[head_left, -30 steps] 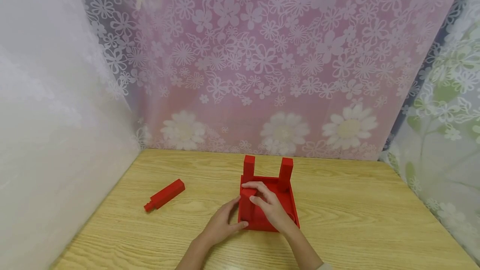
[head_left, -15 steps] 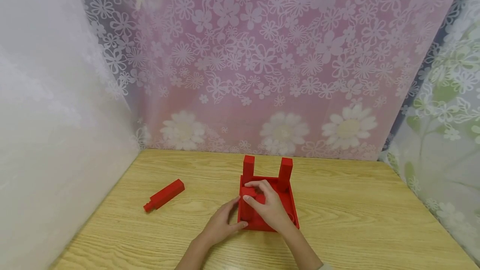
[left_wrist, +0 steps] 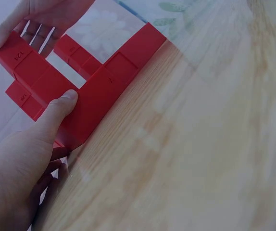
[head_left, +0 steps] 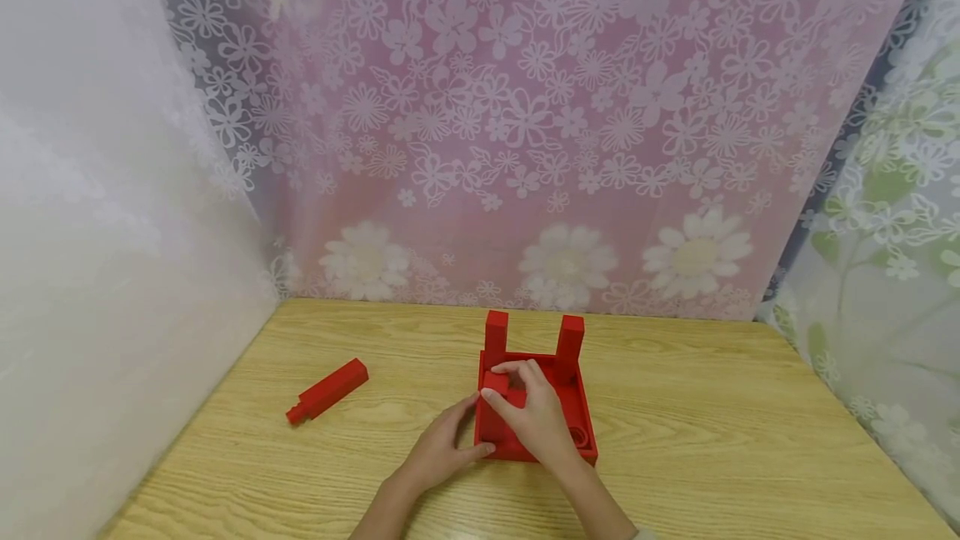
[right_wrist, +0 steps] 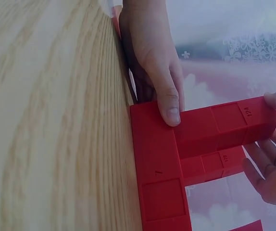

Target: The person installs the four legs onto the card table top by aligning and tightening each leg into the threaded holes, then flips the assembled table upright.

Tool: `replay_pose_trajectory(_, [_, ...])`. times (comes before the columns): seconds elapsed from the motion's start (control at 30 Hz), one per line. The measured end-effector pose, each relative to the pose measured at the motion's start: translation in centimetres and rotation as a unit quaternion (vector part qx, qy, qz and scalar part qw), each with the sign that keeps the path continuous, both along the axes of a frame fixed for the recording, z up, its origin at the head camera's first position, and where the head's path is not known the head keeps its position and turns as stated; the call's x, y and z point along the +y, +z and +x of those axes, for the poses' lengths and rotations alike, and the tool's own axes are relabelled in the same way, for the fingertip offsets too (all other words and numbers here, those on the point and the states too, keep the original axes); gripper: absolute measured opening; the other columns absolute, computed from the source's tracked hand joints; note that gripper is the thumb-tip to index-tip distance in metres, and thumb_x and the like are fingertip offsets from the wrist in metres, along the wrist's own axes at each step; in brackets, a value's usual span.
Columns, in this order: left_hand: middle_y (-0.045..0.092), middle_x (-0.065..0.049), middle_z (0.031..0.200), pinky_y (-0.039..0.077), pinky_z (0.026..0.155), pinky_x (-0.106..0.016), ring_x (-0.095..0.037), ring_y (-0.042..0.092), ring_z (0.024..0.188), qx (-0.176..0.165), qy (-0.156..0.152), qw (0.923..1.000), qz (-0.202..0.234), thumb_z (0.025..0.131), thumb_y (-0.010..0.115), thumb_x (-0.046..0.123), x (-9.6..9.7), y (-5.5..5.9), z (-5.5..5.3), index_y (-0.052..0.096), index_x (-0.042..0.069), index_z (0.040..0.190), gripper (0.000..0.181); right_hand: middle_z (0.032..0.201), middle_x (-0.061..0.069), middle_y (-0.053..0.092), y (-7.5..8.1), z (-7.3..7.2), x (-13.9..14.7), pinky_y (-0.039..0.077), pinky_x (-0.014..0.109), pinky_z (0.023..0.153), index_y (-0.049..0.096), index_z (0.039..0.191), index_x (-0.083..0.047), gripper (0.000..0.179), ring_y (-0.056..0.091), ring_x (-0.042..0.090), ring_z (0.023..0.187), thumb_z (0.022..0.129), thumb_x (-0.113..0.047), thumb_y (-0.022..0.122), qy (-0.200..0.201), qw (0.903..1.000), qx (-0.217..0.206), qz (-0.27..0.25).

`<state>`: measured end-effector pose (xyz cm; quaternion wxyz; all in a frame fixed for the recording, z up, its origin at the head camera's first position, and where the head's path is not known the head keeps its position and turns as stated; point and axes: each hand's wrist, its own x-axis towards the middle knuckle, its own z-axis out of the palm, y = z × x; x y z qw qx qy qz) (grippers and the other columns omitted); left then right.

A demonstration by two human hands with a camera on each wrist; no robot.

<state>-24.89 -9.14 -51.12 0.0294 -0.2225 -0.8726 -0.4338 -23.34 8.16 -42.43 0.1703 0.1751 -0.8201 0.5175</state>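
A square red tray-like base [head_left: 566,408] lies open side up on the table. At its near left corner stands a square red leg [head_left: 492,422], marked 124 in both wrist views. My right hand [head_left: 543,425] pinches this leg's top between thumb and fingers. Lower down, my left hand [head_left: 441,447] grips the base's near left corner; its thumb [left_wrist: 69,96] presses the front wall and the other fingers go round the left side. Two more red legs, far left [head_left: 496,340] and far right [head_left: 570,348], stand upright at the back corners.
A loose red leg [head_left: 330,390] with a narrower notched end lies on the wooden table [head_left: 697,423], left of the base. A round red socket [head_left: 577,437] shows at the base's near right corner. A flowered curtain [head_left: 480,148] hangs behind the table.
My right hand has turned at the leg's top, its thumb shifting left, and the leg's top face has turned squarer to the base. The left hand has stayed in place.
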Motion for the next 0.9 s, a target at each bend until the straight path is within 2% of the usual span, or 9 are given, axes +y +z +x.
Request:
replay_pose_trajectory(0.1, [0.042,-0.009,0.137,0.033,0.098,-0.050,-0.030,0.038,0.125,0.002,-0.001,1.0000,0.001,0.080,0.062,0.055,0.11,-0.08,-0.05,0.036,0.010,0.141,0.080,0.098,-0.010,0.052,0.01,0.11,-0.05,0.046,0.047,0.079,0.062,0.104,-0.018,0.031,0.053,0.013,0.092,0.079,-0.031,0.073,-0.010,0.9999,0.003,-0.002])
replay_pose_trajectory(0.23, [0.042,-0.009,0.137,0.033,0.098,-0.050,-0.030,0.038,0.125,0.004,-0.002,1.0000,0.005,0.080,0.063,0.053,0.16,-0.16,-0.05,0.036,0.011,0.141,0.079,0.097,-0.008,0.052,-0.33,0.05,-0.13,0.047,0.046,0.074,0.060,0.103,-0.016,0.030,0.053,0.008,0.089,0.079,-0.029,0.073,-0.022,0.9993,0.028,0.012])
replay_pose_trajectory(0.33, [0.042,-0.009,0.137,0.033,0.098,-0.050,-0.029,0.038,0.125,0.005,-0.003,0.9999,0.009,0.080,0.063,0.053,0.12,-0.14,-0.03,0.037,0.010,0.141,0.079,0.097,-0.007,0.052,-0.50,-0.06,-0.19,0.048,0.043,0.071,0.060,0.103,-0.014,0.030,0.052,0.008,0.087,0.080,-0.028,0.072,-0.025,0.9988,0.037,0.019])
replay_pose_trajectory(0.47, [0.042,-0.009,0.137,0.032,0.099,-0.049,-0.028,0.038,0.124,0.008,-0.005,0.9999,0.011,0.079,0.064,0.053,0.00,0.05,-0.04,0.037,0.009,0.141,0.080,0.097,-0.007,0.053,-0.32,-0.13,-0.30,0.047,0.038,0.072,0.060,0.102,-0.015,0.030,0.053,0.013,0.088,0.080,-0.031,0.072,-0.024,0.9996,0.016,0.007])
replay_pose_trajectory(0.63, [0.042,-0.010,0.136,0.033,0.098,-0.050,-0.029,0.038,0.124,0.011,-0.006,0.9999,0.009,0.080,0.064,0.052,-0.04,0.31,-0.02,0.037,0.008,0.140,0.080,0.098,-0.006,0.053,-0.05,-0.07,-0.37,0.047,0.039,0.073,0.061,0.102,-0.014,0.030,0.053,0.015,0.089,0.080,-0.031,0.073,-0.024,0.9997,-0.003,0.001])
replay_pose_trajectory(0.77, [0.042,-0.010,0.137,0.033,0.098,-0.051,-0.030,0.038,0.124,0.007,-0.005,0.9999,0.006,0.080,0.064,0.051,0.04,0.21,0.08,0.037,0.008,0.140,0.079,0.097,-0.006,0.053,0.06,0.04,-0.24,0.047,0.036,0.073,0.061,0.102,-0.014,0.029,0.053,0.014,0.088,0.080,-0.029,0.072,-0.023,0.9996,-0.008,0.015])
replay_pose_trajectory(0.9, [0.043,-0.010,0.136,0.033,0.098,-0.051,-0.030,0.039,0.124,0.008,0.000,1.0000,0.002,0.080,0.064,0.053,0.14,-0.04,0.11,0.037,0.008,0.140,0.079,0.099,-0.008,0.055,0.50,0.17,0.32,0.046,0.037,0.078,0.060,0.105,-0.016,0.031,0.052,0.013,0.092,0.080,-0.032,0.072,-0.002,0.9993,-0.015,0.034])
